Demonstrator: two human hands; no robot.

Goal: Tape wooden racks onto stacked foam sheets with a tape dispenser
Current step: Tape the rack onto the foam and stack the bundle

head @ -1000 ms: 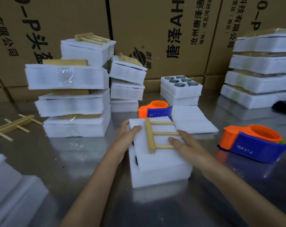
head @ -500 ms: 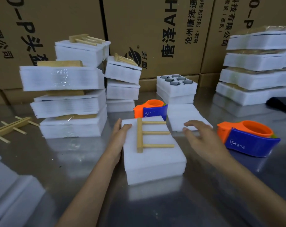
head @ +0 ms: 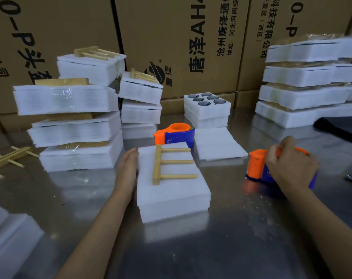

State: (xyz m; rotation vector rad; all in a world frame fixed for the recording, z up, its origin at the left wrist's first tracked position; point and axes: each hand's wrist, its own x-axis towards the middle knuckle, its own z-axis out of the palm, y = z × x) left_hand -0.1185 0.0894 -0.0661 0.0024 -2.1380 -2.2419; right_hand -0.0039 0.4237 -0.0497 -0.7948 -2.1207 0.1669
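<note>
We see a shiny grey metal table (head: 191, 248) whose near half lies bare in front of us, giving free room toward our body, while its far edge is closed off by a wall of brown printed cardboard boxes (head: 171, 37). On the left a leaning tower of taped white foam bundles (head: 70, 121) crowds the work spot, and on the right another pile of wrapped white foam bundles (head: 308, 85) stands well apart. Between them, near the boxes, sits a white foam block with round holes (head: 207, 105), and a thin flat white foam sheet (head: 217, 143) lies just beside the work stack. In the middle of the table rests the stack of white foam sheets (head: 171, 184), its long axis running away from us. On top lies the pale wooden rack (head: 167, 164), its thick bar running along that same axis on the left and its three thin pegs pointing right. Our left hand (head: 128, 170) lies flat, fingers together, pressed against the stack's left edge. Our right hand (head: 289, 164) is curled over and gripping the orange and blue tape dispenser (head: 257, 168), which is on the table to the right of the stack. A second orange and blue tape dispenser (head: 175, 133) sits just behind the stack. Loose wooden racks (head: 8, 160) lie at the far left.
</note>
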